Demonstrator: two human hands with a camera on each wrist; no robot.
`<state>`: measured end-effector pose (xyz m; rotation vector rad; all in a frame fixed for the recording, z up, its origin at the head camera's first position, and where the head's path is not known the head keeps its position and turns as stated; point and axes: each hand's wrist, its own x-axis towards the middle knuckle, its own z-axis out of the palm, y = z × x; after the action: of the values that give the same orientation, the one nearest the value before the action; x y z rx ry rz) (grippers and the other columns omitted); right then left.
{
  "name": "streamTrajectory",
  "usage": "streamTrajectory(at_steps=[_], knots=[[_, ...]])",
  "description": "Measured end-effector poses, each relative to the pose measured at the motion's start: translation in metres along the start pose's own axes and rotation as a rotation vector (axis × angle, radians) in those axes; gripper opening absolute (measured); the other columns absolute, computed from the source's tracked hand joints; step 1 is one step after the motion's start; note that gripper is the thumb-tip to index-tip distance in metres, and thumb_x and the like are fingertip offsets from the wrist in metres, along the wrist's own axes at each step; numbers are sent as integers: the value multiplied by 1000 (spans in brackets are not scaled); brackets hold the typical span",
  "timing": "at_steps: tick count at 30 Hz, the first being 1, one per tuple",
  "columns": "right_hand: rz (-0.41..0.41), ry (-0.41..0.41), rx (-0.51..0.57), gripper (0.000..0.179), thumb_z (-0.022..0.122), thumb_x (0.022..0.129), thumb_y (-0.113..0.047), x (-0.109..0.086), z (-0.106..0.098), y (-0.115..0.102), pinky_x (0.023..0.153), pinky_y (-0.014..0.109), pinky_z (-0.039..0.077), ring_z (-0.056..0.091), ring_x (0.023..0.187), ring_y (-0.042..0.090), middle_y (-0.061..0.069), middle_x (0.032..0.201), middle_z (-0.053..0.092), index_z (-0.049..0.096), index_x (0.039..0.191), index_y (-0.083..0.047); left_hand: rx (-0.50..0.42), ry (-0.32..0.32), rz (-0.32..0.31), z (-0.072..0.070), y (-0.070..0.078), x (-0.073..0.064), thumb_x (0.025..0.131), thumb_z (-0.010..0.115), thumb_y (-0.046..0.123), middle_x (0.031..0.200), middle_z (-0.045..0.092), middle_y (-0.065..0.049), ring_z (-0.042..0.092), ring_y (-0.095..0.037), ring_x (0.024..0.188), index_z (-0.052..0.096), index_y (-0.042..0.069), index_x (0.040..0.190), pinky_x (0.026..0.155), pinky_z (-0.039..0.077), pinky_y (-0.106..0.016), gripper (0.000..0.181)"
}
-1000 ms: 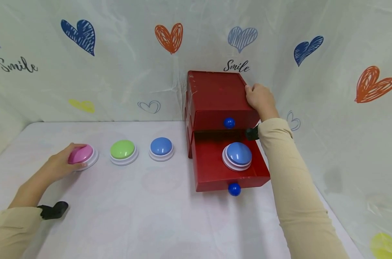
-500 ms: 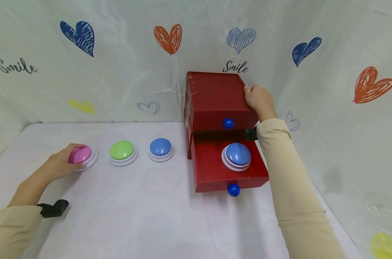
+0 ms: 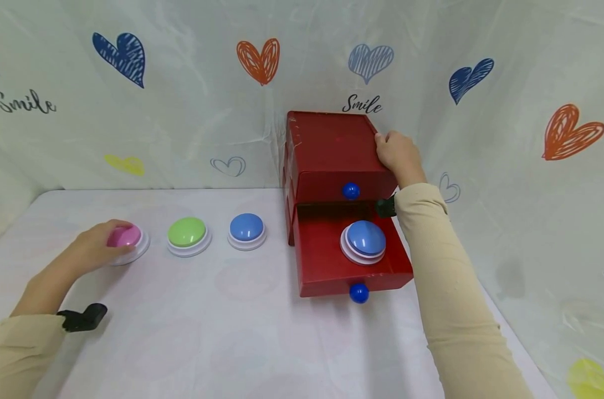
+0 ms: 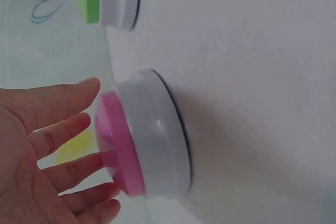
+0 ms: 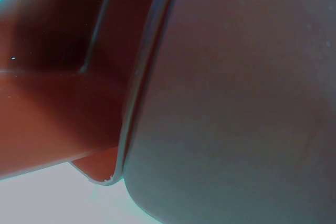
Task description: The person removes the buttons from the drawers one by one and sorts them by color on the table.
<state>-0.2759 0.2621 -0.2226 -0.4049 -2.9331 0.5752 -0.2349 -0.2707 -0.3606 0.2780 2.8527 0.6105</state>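
Note:
In the head view my left hand (image 3: 93,247) is at a pink push button (image 3: 124,236) with a white base, on the white table. The left wrist view shows its fingers loosely spread, some fingertips against the pink dome (image 4: 122,148), and the thumb apart from it. My right hand (image 3: 399,155) holds the upper right edge of a red drawer box (image 3: 332,141); some of its fingers are hidden behind that edge. The box's lower drawer (image 3: 317,277) is pulled out, with a blue push button (image 3: 366,238) inside. The right wrist view shows mostly red box walls (image 5: 236,103).
A green push button (image 3: 187,231) and another blue push button (image 3: 246,227) stand in a row between the pink one and the box. The upper drawer (image 3: 317,187), with a blue knob, is closed. A heart-printed curtain (image 3: 182,111) hangs behind the table.
My left thumb and fingers have loosened from around the pink button's sides and lifted slightly. The right hand stays on the box. The view has shifted slightly.

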Motion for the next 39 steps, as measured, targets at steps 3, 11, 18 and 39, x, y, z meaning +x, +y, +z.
streamTrajectory(at_steps=[3, 11, 18, 39], knots=[[-1, 0, -6, 47, 24, 100, -39, 1, 0, 1, 75, 41, 43, 53, 92, 34, 20, 103, 55, 49, 108, 0, 11, 22, 27, -2, 6, 1, 87, 59, 22, 122, 36, -40, 38, -53, 104, 31, -9, 132, 84, 40, -66, 61], [3, -5, -1, 48, 24, 99, -40, 0, 0, 0, 70, 37, 42, 54, 90, 33, 18, 100, 55, 50, 108, -1, 21, 122, 91, -6, 34, -1, 92, 54, 21, 128, 38, -38, 36, -54, 113, 38, -2, 132, 92, 30, -70, 49], [3, 4, -12, 48, 24, 100, -40, 1, 1, 1, 77, 42, 43, 53, 92, 33, 19, 103, 54, 50, 108, 0, 28, 215, 145, -8, 62, -4, 92, 55, 18, 130, 41, -34, 48, -46, 101, 44, 2, 131, 89, 34, -66, 44], [8, 6, 1, 46, 25, 100, -40, 0, 1, 0, 71, 37, 42, 52, 89, 31, 17, 98, 53, 49, 106, -2, 31, 287, 289, -8, 132, -20, 90, 58, 14, 134, 46, -24, 37, -45, 125, 48, 5, 130, 99, 31, -62, 42]])
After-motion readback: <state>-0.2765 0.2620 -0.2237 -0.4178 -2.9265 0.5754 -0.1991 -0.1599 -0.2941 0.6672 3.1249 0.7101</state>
